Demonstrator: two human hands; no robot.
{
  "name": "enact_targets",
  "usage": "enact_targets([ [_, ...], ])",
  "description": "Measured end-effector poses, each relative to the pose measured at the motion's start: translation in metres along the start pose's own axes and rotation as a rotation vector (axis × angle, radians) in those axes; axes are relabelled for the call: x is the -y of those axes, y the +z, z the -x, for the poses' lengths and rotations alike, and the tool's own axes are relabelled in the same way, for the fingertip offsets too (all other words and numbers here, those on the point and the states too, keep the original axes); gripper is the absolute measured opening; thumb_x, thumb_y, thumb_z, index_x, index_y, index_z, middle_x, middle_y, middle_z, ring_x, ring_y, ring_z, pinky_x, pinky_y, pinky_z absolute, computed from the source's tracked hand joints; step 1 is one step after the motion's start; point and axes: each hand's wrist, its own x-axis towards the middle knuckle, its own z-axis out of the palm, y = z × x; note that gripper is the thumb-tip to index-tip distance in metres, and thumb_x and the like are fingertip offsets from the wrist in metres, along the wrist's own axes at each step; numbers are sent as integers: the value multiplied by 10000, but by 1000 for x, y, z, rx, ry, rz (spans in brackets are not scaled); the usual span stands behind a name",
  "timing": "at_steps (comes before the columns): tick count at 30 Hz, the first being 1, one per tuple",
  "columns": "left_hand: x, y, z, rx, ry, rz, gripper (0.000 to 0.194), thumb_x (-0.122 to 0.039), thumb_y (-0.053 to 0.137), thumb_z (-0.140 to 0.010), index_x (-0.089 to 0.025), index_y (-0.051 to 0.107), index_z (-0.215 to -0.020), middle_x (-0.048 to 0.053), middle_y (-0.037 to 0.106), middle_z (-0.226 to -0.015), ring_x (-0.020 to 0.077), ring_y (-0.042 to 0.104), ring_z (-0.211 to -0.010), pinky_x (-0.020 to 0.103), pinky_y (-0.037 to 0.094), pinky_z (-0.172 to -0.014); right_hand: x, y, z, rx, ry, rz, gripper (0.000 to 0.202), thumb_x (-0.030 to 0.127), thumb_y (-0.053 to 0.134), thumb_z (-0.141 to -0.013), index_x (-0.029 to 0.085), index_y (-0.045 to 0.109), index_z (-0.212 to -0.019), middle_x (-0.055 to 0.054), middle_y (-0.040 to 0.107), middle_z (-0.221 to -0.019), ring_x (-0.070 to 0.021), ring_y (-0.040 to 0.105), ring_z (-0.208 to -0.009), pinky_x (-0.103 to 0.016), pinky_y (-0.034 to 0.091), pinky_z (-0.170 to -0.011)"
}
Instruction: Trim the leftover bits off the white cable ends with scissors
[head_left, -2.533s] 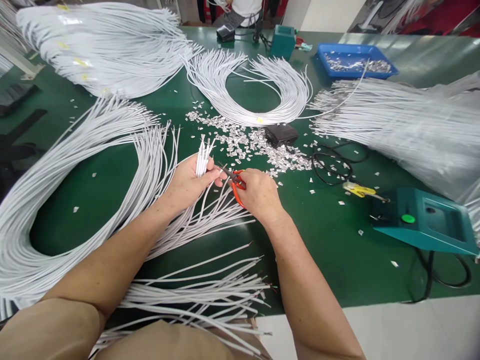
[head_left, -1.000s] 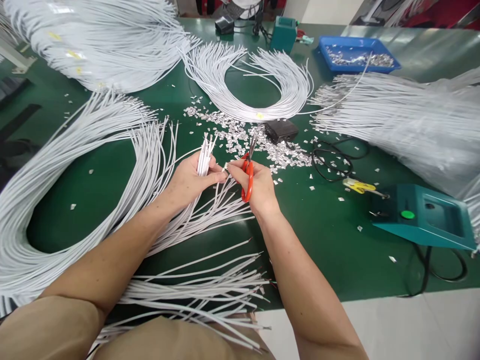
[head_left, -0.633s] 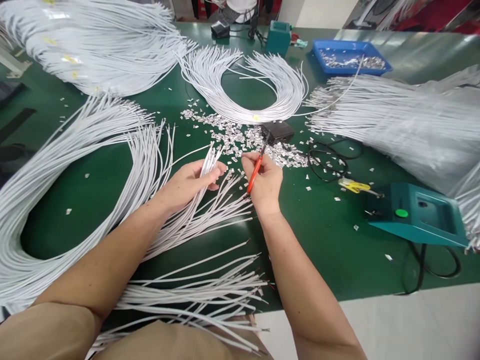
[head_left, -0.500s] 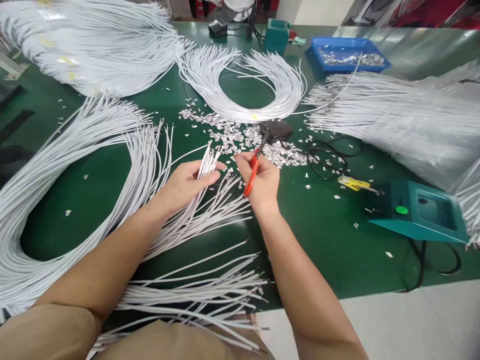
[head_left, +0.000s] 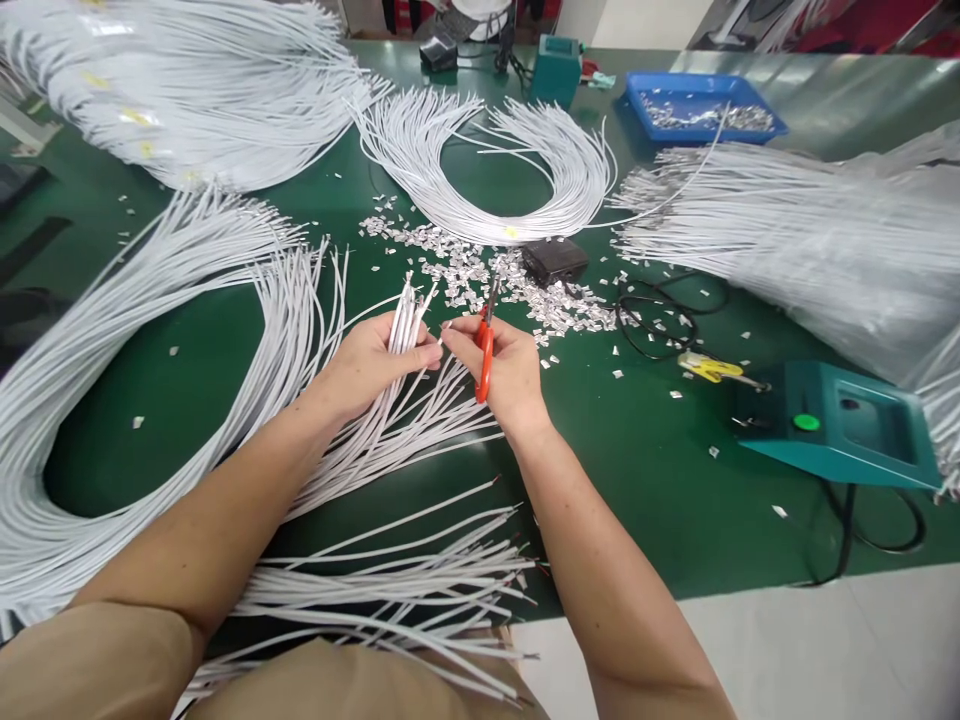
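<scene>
My left hand [head_left: 375,362] is closed round a bunch of white wires [head_left: 406,322], whose tips stick up above the fingers. Beside it on the right, my right hand [head_left: 504,365] holds red-handled pliers [head_left: 486,350] against the palm, their dark jaws pointing up and away. Its thumb and forefinger pinch at the end of a wire near my left thumb; the tip is too small to make out. More loose white wires [head_left: 442,425] lie below both hands. Small silvery pieces [head_left: 457,265] are scattered just beyond the fingers.
Coiled white wire bundles lie at the left [head_left: 157,275] and the back middle [head_left: 495,215]. A wrapped bundle [head_left: 810,220] lies at the right, near a teal device [head_left: 847,420] with cables. A blue tray [head_left: 637,100] of small pieces sits behind. A black block [head_left: 555,260] stands beyond my hands.
My right hand has moved left, up to the wire tips by my left hand, and the pliers now point more upright. The bunch in my left hand has tilted slightly left.
</scene>
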Motion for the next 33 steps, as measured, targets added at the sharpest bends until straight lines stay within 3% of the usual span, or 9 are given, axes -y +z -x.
enact_targets([
  [5, 0, 4, 1, -69, 27, 41, 262, -275, 794, -679, -169, 575, -778, -24, 655, -686, 154, 665, -672, 306, 530, -719, 2, -1, 0, 31, 52, -69, 168, 294, 807, -629, 179, 741, -731, 2, 703, -755, -126, 615, -722, -268, 486, -744],
  [9, 0, 7, 2, -106, 75, 52, 281, -242, 805, -639, -164, 558, -750, 25, 703, -954, 151, 661, -760, 302, 529, -732, 6, -1, 1, 73, 171, -108, 186, 326, 791, -649, 163, 736, -721, 38, 600, -594, -81, 504, -563, -240, 438, -622],
  [12, -1, 8, 3, -75, 118, 82, 273, -229, 795, -646, -160, 540, -716, 51, 678, -1149, 170, 659, -886, 308, 521, -786, 9, -3, 1, 149, 234, -132, 257, 394, 764, -670, 149, 728, -737, 38, 562, -582, -78, 467, -541, -235, 399, -569],
  [15, -3, 7, 3, -110, 137, 17, 215, -257, 781, -674, -164, 612, -768, 53, 704, -1096, 188, 658, -894, 333, 510, -807, 10, -9, -1, 129, 196, 67, 279, 424, 707, -724, 147, 723, -760, 20, 584, -629, -89, 473, -571, -243, 392, -583],
  [18, -2, 5, 3, -186, 117, -70, 254, -307, 799, -661, -171, 671, -832, 37, 727, -935, 183, 650, -799, 341, 507, -767, 6, -15, -3, 81, 86, 437, 267, 425, 662, -757, 165, 713, -787, 8, 614, -673, -109, 483, -601, -253, 375, -592],
  [23, 0, 3, 1, -231, 136, -161, 261, -321, 806, -643, -170, 671, -807, 26, 719, -841, 175, 633, -742, 332, 501, -740, 2, -13, -2, 149, -32, 951, 279, 426, 616, -788, 187, 585, -648, -12, 600, -659, -137, 492, -599, -265, 304, -553],
  [33, -2, 2, 2, -212, 123, -197, 234, -283, 786, -646, -180, 629, -784, 11, 696, -841, 167, 619, -735, 312, 486, -709, -2, -7, 0, 179, -141, 1151, 279, 384, 534, -858, 188, 590, -668, -54, 638, -769, -173, 569, -693, -288, 317, -592],
])
